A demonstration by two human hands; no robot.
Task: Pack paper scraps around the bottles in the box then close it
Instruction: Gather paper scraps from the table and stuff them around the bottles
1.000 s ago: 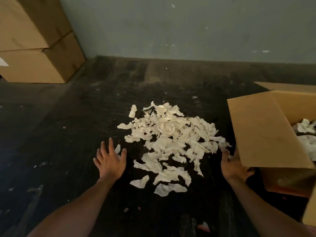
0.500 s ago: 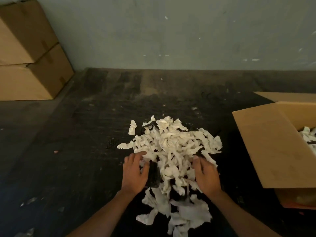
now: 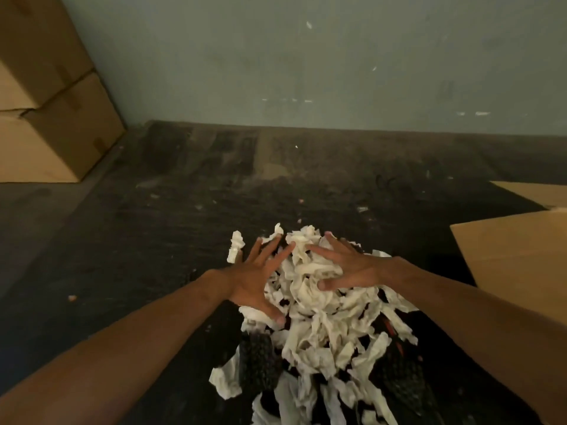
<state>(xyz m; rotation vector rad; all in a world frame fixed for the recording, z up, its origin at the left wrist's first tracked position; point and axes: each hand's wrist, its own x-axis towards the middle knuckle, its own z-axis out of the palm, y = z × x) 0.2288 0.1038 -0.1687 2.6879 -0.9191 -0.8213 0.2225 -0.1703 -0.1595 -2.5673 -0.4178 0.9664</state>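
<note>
A heap of white paper scraps (image 3: 319, 332) lies on the dark floor straight ahead of me. My left hand (image 3: 257, 277) rests flat on the heap's left side with its fingers spread. My right hand (image 3: 346, 268) presses on the top of the heap, also with its fingers apart, and scraps bunch up between the two hands. Neither hand is closed around anything. The open cardboard box (image 3: 515, 256) shows only a flap and an edge at the far right. Its inside and the bottles are out of view.
Two stacked closed cardboard boxes (image 3: 46, 118) stand at the far left against the grey-green wall (image 3: 306, 72). Two dark knit-textured shapes (image 3: 257, 363), possibly shoes, sit under the near scraps. Small bits of litter dot the dark floor (image 3: 138, 240).
Both hands came in from the sides of the heap and reached onto its far part. The scraps have bunched up and slid closer to me. The box has shifted toward the right edge of view.
</note>
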